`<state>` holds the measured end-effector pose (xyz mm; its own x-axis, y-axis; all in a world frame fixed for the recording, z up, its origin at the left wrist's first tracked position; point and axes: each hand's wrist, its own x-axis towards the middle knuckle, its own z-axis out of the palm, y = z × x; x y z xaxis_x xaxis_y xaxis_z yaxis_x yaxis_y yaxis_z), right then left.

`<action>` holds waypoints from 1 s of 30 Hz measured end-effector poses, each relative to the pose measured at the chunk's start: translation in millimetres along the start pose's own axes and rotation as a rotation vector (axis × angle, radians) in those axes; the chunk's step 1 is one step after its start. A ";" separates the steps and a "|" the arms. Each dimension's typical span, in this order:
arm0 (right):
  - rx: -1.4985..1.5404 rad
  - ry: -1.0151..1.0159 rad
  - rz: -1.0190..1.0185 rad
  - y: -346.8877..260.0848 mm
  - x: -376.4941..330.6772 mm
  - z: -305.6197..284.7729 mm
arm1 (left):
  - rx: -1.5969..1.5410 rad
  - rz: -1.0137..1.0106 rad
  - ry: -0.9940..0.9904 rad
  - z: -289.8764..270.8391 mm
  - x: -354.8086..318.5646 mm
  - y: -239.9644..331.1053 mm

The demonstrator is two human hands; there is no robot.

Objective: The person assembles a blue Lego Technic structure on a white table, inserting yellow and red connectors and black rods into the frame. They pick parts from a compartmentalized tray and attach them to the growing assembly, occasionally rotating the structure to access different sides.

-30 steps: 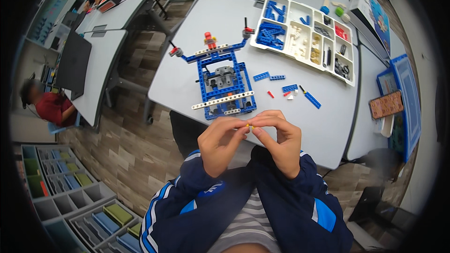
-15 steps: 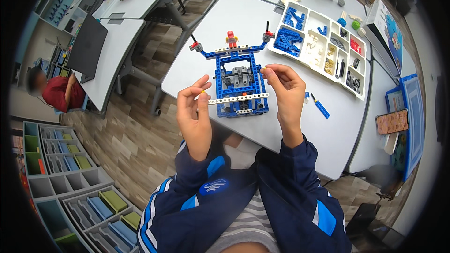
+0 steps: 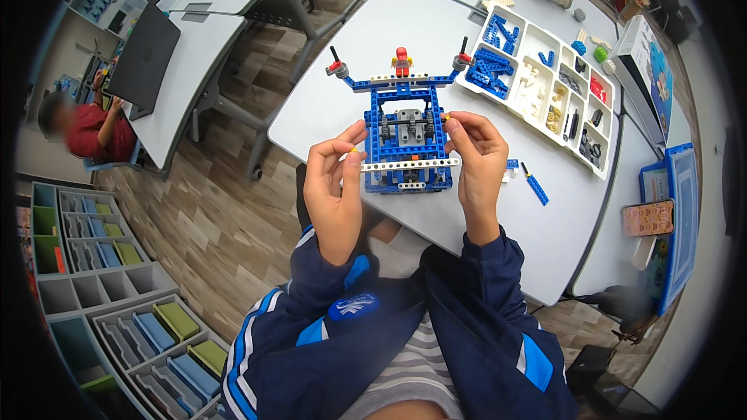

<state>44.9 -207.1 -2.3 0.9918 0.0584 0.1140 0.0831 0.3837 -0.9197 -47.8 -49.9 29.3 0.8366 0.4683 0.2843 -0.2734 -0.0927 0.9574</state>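
A blue building-brick model (image 3: 375, 134) with grey gears in its middle stands at the table's near edge. Across its near side runs a white beam with holes (image 3: 411, 164). A small red figure (image 3: 401, 62) sits on its far crossbar, between two raised arms. My left hand (image 3: 334, 198) pinches a tiny yellow piece (image 3: 355, 151) by the beam's left end. On the model's right side, my right hand (image 3: 478, 163) has thumb and forefinger closed on another small yellow piece (image 3: 447, 117), mostly hidden by the fingertips. Whether either piece touches the model I cannot tell.
A white sorting tray (image 3: 523, 111) of blue, red, white and grey parts lies at the right. Near my right hand is a loose blue beam with a black pin (image 3: 536, 188). A phone (image 3: 648, 218) rests farther right. Someone in red (image 3: 97, 136) sits at a laptop, left.
The view has shifted slightly, so the model appears farther right. Both hands are a little closer to its sides and still pinch the yellow pieces. The person at the laptop has raised an arm.
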 end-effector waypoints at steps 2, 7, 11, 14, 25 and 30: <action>0.029 -0.005 -0.006 1.4 -0.7 0.2 | -0.017 -0.006 -0.004 -0.1 0.5 -1.0; 0.030 -0.003 -0.030 4.2 -1.5 1.1 | -0.045 -0.025 -0.006 -0.5 -0.3 -0.1; 0.009 0.008 -0.017 3.1 -2.3 2.2 | -0.047 -0.025 -0.009 -0.3 -0.3 0.7; -0.016 0.043 -0.021 0.9 -6.7 3.6 | -0.034 -0.026 -0.006 -0.1 -0.7 1.4; -0.025 0.074 -0.030 3.7 -15.3 3.8 | -0.033 -0.062 0.024 3.7 -4.8 4.0; 0.001 0.056 -0.051 5.3 -15.8 2.9 | -0.053 -0.089 0.012 3.3 -5.5 4.4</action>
<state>29.4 -203.3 -8.0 0.9901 -0.0131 0.1396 0.1338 0.3856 -0.9129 -52.1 -55.8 32.1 0.8529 0.4832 0.1976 -0.2235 -0.0041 0.9747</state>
